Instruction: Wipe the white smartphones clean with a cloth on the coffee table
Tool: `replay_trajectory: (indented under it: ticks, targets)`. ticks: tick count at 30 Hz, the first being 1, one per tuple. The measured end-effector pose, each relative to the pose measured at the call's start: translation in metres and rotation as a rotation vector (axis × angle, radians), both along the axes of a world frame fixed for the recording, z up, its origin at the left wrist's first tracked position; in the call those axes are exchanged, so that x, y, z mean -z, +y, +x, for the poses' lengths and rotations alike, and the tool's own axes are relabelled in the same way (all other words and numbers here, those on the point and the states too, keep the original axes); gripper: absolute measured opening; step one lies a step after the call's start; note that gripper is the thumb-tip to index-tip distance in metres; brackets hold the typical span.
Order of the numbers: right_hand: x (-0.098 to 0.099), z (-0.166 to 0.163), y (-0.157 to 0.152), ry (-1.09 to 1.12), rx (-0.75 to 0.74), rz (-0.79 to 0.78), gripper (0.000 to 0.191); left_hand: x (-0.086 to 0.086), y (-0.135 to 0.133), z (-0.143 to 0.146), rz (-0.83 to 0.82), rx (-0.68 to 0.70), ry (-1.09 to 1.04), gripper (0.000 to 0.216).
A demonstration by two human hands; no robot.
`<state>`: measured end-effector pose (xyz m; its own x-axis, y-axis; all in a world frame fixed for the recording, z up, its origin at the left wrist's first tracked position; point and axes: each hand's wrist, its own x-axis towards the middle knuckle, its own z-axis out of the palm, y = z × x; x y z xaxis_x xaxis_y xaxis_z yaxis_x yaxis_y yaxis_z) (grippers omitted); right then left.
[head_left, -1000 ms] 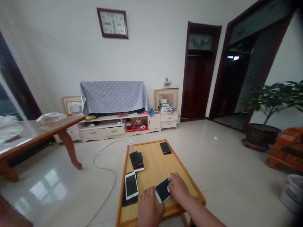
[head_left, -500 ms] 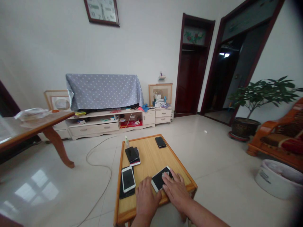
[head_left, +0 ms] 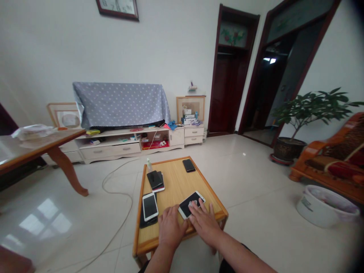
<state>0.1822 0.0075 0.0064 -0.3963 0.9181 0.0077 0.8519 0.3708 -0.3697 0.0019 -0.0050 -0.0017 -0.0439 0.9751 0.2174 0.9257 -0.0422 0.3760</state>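
A white smartphone (head_left: 186,207) with a dark screen lies slanted near the front edge of the small wooden table (head_left: 173,178). My left hand (head_left: 171,227) holds its near left corner, fingers along one edge and thumb by the lower end. My right hand (head_left: 205,223) presses a small whitish wad (head_left: 194,203) onto the screen with its fingertips; what the wad is made of is unclear. Left of my hands, another white smartphone (head_left: 149,206) rests on a black device (head_left: 145,223). Beyond it, a black phone (head_left: 154,179) overlaps a phone with a white edge (head_left: 159,189).
A small clear bottle (head_left: 149,165) stands at the table's far left corner, and a black phone (head_left: 188,165) lies at the far right. A cable (head_left: 131,204) runs across the floor at left. A lined white tub (head_left: 321,212) stands at right.
My right hand has shifted the wad slightly toward the middle of the phone screen. The left hand keeps its place at the phone's corner. The camera view has shifted a little.
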Motion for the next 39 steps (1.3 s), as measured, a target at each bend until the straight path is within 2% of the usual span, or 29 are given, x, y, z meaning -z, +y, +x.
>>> replay_trajectory:
  ticks: [2, 7, 9, 14, 16, 18, 21, 23, 29, 31, 35, 37, 39]
  targets:
    - [-0.001, 0.004, 0.006, -0.011, 0.034, -0.013, 0.057, 0.001, 0.000, 0.002, 0.021, 0.004, 0.009, 0.060]
    - [0.003, 0.001, 0.002, 0.035, -0.051, -0.022, 0.056, 0.005, 0.003, 0.003, 0.008, 0.015, -0.002, 0.063]
    - [0.004, 0.005, 0.004, 0.026, -0.039, -0.010, 0.056, 0.004, 0.004, 0.003, -0.003, 0.010, -0.008, 0.061]
    - [0.004, 0.025, 0.020, -0.061, 0.221, 0.028, 0.058, -0.005, 0.002, 0.007, -0.020, -0.009, -0.025, 0.061]
    - [0.004, 0.025, 0.017, -0.077, 0.278, 0.030, 0.058, -0.008, 0.002, 0.008, -0.032, -0.009, -0.028, 0.060]
    - [0.003, 0.018, 0.005, -0.061, 0.220, 0.026, 0.057, -0.010, 0.001, 0.009, -0.039, -0.010, -0.023, 0.059]
    - [0.003, 0.005, -0.016, 0.004, 0.011, 0.038, 0.053, -0.009, 0.001, 0.011, -0.043, -0.020, -0.015, 0.057]
    - [0.002, 0.005, -0.018, 0.020, -0.043, 0.052, 0.051, -0.009, 0.001, 0.011, -0.036, -0.028, -0.014, 0.058]
    - [-0.001, 0.028, 0.012, -0.077, 0.293, 0.062, 0.055, -0.008, 0.003, 0.011, -0.047, -0.022, -0.017, 0.064]
    - [0.001, 0.027, 0.010, -0.075, 0.260, 0.061, 0.055, -0.008, 0.003, 0.010, -0.046, -0.022, -0.020, 0.064]
    - [0.004, 0.020, -0.006, -0.009, 0.037, 0.084, 0.051, -0.009, 0.003, 0.011, -0.036, -0.028, -0.020, 0.062]
    - [0.002, 0.020, -0.006, -0.004, 0.058, 0.083, 0.051, -0.010, 0.002, 0.012, -0.054, -0.033, -0.011, 0.063]
    - [-0.003, 0.020, -0.002, -0.022, 0.176, 0.068, 0.054, -0.010, 0.002, 0.013, -0.067, -0.039, -0.002, 0.064]
